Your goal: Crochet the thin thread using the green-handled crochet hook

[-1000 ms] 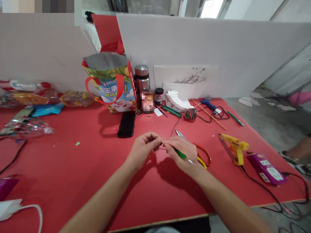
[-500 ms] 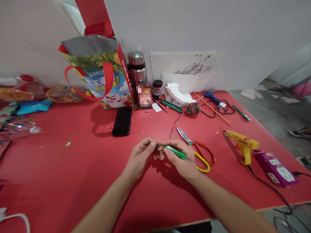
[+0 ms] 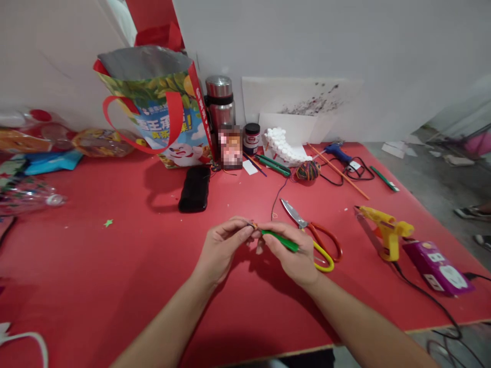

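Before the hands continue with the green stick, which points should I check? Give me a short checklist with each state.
1. Right hand grips the green stick: ok.
2. Left hand pinches at the stick's tip: ok.
3. What the left fingers hold there: cannot tell, too small.
4. Scissors lie just beside the right hand, blades shut: ok.
5. Yellow glue gun stands apart from both hands: ok.

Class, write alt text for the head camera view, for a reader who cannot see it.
Two bare hands meet over a red table: the right hand holds a green stick, the left hand pinches its tip. Scissors and a yellow glue gun lie to the right, a gift bag behind.
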The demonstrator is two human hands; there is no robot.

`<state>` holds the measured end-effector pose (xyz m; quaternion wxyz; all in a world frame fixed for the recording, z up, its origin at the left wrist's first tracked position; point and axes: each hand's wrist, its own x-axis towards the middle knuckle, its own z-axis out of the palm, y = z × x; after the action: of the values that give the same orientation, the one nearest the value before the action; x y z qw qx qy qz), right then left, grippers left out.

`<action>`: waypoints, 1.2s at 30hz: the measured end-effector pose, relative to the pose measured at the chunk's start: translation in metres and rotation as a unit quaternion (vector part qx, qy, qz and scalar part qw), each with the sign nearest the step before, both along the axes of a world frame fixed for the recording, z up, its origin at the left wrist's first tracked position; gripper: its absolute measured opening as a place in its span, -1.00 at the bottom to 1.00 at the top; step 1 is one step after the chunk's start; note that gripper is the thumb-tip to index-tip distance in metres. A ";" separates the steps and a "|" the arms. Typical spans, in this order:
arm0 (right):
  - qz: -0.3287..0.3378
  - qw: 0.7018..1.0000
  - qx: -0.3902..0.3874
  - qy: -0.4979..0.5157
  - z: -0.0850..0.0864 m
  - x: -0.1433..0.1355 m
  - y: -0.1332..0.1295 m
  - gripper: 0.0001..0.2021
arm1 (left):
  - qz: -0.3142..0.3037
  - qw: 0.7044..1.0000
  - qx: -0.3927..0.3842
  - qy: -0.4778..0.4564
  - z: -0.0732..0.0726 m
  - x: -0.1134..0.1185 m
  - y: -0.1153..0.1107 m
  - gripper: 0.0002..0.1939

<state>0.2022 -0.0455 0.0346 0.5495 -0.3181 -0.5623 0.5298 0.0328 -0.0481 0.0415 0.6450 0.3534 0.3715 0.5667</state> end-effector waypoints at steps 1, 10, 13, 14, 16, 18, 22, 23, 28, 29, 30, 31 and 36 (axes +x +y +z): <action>-0.007 1.000 0.012 0.005 0.001 0.000 0.001 -0.83 | 0.003 1.000 0.001 0.001 0.001 0.000 0.000 -0.98; -0.004 0.994 -0.069 0.090 -0.006 0.004 0.006 -0.79 | 0.046 0.997 0.031 0.049 -0.003 -0.004 -0.001 -0.94; 0.007 0.994 -0.065 0.084 -0.006 0.006 0.006 -0.80 | 0.048 0.995 0.054 0.071 -0.004 -0.005 -0.002 -0.90; 0.008 0.995 -0.064 0.080 -0.006 0.006 0.006 -0.81 | 0.050 0.994 0.062 0.080 -0.003 -0.006 -0.002 -0.89; 0.004 0.995 -0.066 0.076 -0.004 0.007 0.006 -0.80 | 0.056 0.991 0.074 0.099 0.000 -0.006 -0.003 -0.88; 0.001 0.994 -0.073 0.082 -0.002 0.006 0.006 -0.81 | 0.063 0.988 0.081 0.113 0.002 -0.005 -0.004 -0.89; 0.019 0.983 -0.117 0.138 0.003 0.002 0.007 -0.84 | 0.062 0.988 0.083 0.117 0.003 -0.005 -0.004 -0.89; 0.027 0.979 -0.131 0.153 0.003 0.001 0.008 -0.85 | 0.059 0.988 0.083 0.115 0.002 -0.005 -0.004 -0.89; 0.054 0.964 -0.170 0.198 0.002 -0.001 0.009 -0.84 | 0.052 0.989 0.083 0.111 -0.002 -0.006 -0.003 -0.88; 0.058 0.961 -0.177 0.203 0.001 -0.001 0.010 -0.83 | 0.052 0.989 0.081 0.113 -0.002 -0.006 -0.003 -0.89; 0.062 0.958 -0.186 0.208 0.001 -0.001 0.010 -0.83 | 0.052 0.989 0.081 0.115 -0.002 -0.006 -0.004 -0.89; 0.066 0.955 -0.193 0.214 0.001 -0.002 0.011 -0.83 | 0.052 0.989 0.080 0.117 -0.003 -0.006 -0.004 -0.90; 0.089 0.945 -0.212 0.232 0.003 -0.003 0.012 -0.86 | 0.066 0.987 0.059 0.131 -0.005 -0.008 -0.005 -0.92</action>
<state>0.1990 -0.0334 0.0379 0.5353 -0.2448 -0.3202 0.7423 0.0247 -0.0530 0.0362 0.5298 0.4366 0.4411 0.5780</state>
